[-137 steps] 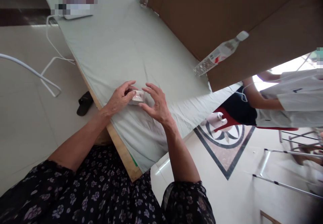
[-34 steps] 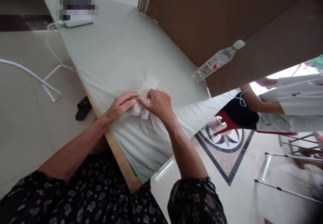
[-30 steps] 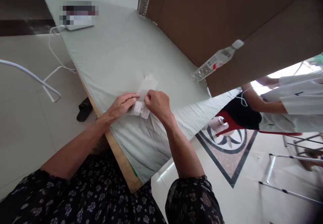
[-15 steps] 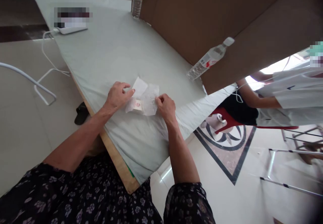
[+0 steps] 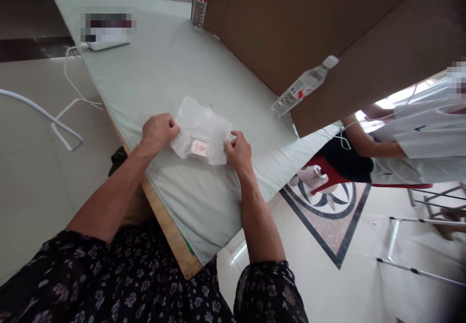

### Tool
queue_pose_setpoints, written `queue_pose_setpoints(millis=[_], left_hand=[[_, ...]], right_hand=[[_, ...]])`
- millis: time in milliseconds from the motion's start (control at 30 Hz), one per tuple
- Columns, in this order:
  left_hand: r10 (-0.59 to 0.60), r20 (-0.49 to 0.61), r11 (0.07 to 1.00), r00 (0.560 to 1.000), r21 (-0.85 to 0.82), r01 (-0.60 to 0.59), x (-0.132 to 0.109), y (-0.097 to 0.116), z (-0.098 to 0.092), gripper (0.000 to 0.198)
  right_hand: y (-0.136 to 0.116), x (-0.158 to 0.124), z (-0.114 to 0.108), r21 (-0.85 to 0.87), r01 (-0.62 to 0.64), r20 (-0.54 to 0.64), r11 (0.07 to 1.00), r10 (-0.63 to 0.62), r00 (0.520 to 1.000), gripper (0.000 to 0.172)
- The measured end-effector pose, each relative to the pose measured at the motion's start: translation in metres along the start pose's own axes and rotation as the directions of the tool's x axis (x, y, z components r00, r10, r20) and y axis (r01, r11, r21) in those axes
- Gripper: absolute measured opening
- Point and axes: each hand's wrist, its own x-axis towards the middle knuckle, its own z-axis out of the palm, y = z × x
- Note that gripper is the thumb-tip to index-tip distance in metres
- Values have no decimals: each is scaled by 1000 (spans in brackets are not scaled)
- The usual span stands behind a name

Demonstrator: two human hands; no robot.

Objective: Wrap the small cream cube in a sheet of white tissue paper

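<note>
– What are we seeing furthest left?
– Our sheer black sleeve (image 5: 65,267), scattered with pale flowers. Beyond it our left hand (image 5: 160,131) is curling into a fist, its fingertips closing on the left edge of a thin sheet (image 5: 198,112).
– Paper or plastic?
– We are not managing to tell: it is looking translucent, whitish and crinkled, and it is lying spread on the pale, softly wrinkled cloth (image 5: 138,85).
– And the little box (image 5: 200,148)?
– It is resting on the sheet's near part, between our hands: a cream, straight-edged block with a reddish print on top.
– The right hand (image 5: 238,152)?
– Thumb and fingers are pinching the sheet's right edge.
– Further right?
– A clear, ribbed bottle (image 5: 304,86) is standing near a flat brown cardboard panel (image 5: 327,17), and another person's white shirt (image 5: 433,136) is showing beyond.
</note>
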Motion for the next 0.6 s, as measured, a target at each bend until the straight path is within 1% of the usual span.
queue_pose_setpoints(millis=[33,67,100,133,167,200,233,267,300,367,433,467,500,533,567,600], left_hand=[[-9,4,1000,1000,-8,9,-1,-6,-3,15],[-18,-17,999,1000,-45,17,-5,-9,-6,12],[-13,-59,993,998,-120,6,-10,-9,-9,9],[7,-75,972,997,-233,-25,-17,-6,-13,15],[37,-62,920,997,-387,-58,-25,1,-17,25],[74,-24,830,997,-553,-75,-34,9,-21,36],[133,26,719,991,-691,-78,-43,20,-26,47],[202,74,620,977,-782,-69,-51,30,-30,57],[265,116,552,957,-832,-53,-59,41,-34,65],[337,175,497,925,-867,-17,-72,57,-39,76],[363,206,488,909,-873,4,-80,65,-42,83],[367,215,494,905,-869,7,-83,66,-41,86],[370,225,503,901,-864,9,-85,66,-41,88],[374,236,510,897,-860,13,-87,65,-40,90],[376,246,512,893,-859,21,-88,64,-39,91],[377,253,503,891,-863,32,-89,62,-38,92]], right_hand=[[0,-1,-2,13,-10,-24,1000,11,1000,47],[-1,-2,-4,39,-15,-61,999,17,998,44],[-3,-5,-7,78,-7,-112,997,15,994,41],[-7,-9,-11,130,20,-167,991,2,986,38],[-11,-14,-16,190,64,-216,980,-22,976,33],[-18,-20,-20,253,117,-246,960,-53,968,28],[-25,-26,-23,318,171,-253,932,-90,963,25],[-33,-34,-26,382,210,-231,900,-127,965,23],[-42,-41,-28,438,231,-191,869,-161,968,23],[-58,-53,-30,494,269,-133,827,-233,963,30],[-70,-61,-29,452,315,-109,834,-299,948,41],[-74,-63,-28,404,338,-108,850,-322,940,41],[-76,-63,-28,349,356,-116,867,-337,934,36],[-77,-63,-28,303,364,-128,881,-341,931,28],[-76,-63,-28,285,362,-140,888,-335,932,20],[-76,-62,-28,299,353,-147,887,-323,935,18]])
